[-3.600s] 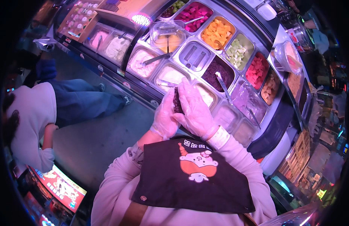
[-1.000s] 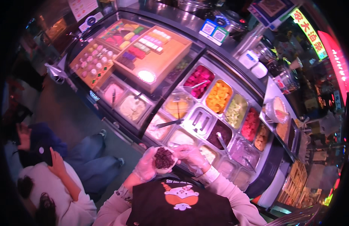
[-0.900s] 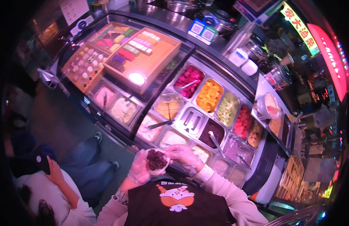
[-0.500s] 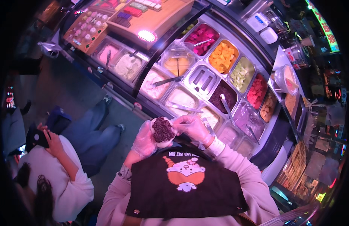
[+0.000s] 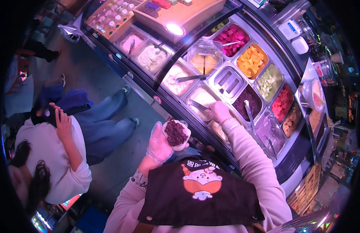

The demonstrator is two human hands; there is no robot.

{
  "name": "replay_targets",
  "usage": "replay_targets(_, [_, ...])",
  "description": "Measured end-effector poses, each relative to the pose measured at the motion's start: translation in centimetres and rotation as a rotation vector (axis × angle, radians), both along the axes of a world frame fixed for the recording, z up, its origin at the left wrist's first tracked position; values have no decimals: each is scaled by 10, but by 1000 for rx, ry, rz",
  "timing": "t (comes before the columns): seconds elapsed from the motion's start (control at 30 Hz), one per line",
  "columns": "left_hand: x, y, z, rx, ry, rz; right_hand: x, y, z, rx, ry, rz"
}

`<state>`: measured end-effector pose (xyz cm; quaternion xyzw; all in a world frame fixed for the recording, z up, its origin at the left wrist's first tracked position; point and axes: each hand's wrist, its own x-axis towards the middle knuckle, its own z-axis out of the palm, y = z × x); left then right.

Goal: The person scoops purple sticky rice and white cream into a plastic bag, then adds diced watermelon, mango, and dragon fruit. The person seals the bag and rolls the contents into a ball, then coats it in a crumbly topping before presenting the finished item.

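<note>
My left hand [image 5: 157,144], in a clear plastic glove, cradles a white round of dough [image 5: 185,146] in front of my apron. A thick layer of dark purple grains [image 5: 175,133] covers the dough's top. My gloved right hand [image 5: 219,112] reaches over the counter, its fingers closed round the handle end of a metal spatula [image 5: 197,104]. That spatula slants across a steel pan of white cream [image 5: 202,93]. Just right of the hand sits a pan of the same kind of dark grains [image 5: 245,100] with its own long-handled spoon [image 5: 248,110].
Further pans hold orange cubes [image 5: 251,61], magenta cubes [image 5: 231,39], pale green cubes [image 5: 266,82] and red cubes [image 5: 282,102]. A curved dark frame [image 5: 180,54] arches over the counter's left part. A person [image 5: 57,151] holding a phone stands at left, beyond the counter's edge.
My right hand has left the dough, moved up and forward over the pans, and taken hold of the spatula in the white cream. My left hand keeps the dough. The view has shifted.
</note>
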<state>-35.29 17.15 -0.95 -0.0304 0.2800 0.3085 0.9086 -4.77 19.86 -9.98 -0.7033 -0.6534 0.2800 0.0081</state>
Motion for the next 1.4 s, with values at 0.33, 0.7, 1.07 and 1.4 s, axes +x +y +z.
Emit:
replay_targets(0.33, [18,-7,-9,-108,-117,39,26,-24,8,170,91,-170])
replay_targets(0.7, [32,-8,-11,-111,-39,85,-39,-9,-5,116,-78,-182])
replay_targets(1.07, [34,-5,-11,-51,-3,98,-60,-24,-22,95,146,-191])
replay_targets(1.4, [55,27,-6,181,71,157,-20,-55,93,173,560,-487])
